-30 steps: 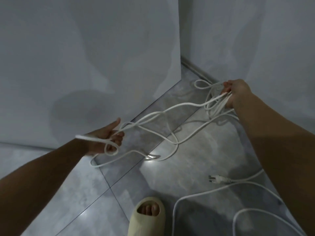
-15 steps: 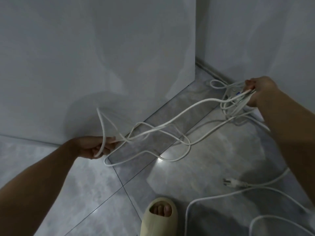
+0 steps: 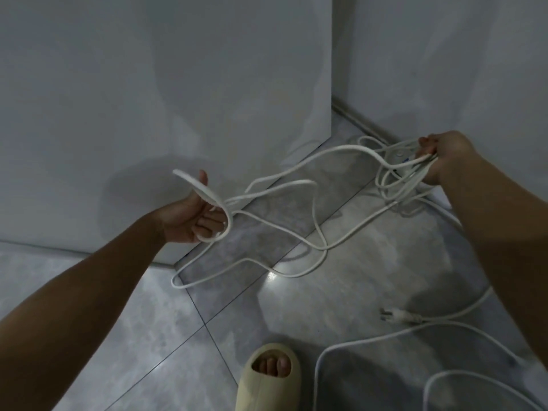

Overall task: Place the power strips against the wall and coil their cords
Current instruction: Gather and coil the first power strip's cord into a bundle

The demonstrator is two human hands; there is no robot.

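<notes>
A long white cord (image 3: pixel 296 170) sags in loose strands between my two hands and trails over the grey floor. My left hand (image 3: pixel 189 216) grips one loop of it at centre left, thumb up. My right hand (image 3: pixel 441 157) at the upper right grips a bundle of several cord loops. Behind those loops, by the far wall, lies a white power strip (image 3: pixel 398 155), mostly hidden. A second white cord (image 3: pixel 370 339) curves over the floor at the lower right, with its plug (image 3: pixel 396 316) lying free.
A white wall panel (image 3: pixel 166 99) stands on the left and ends at a corner, with another wall (image 3: pixel 444 54) behind it at the right. My foot in a beige slipper (image 3: pixel 268 381) is at the bottom centre on the grey tiled floor (image 3: pixel 133 336).
My left hand has turned palm up and lifted its loop of cord higher. My right hand keeps its bundle near the far wall. The hanging strands have shifted between the hands.
</notes>
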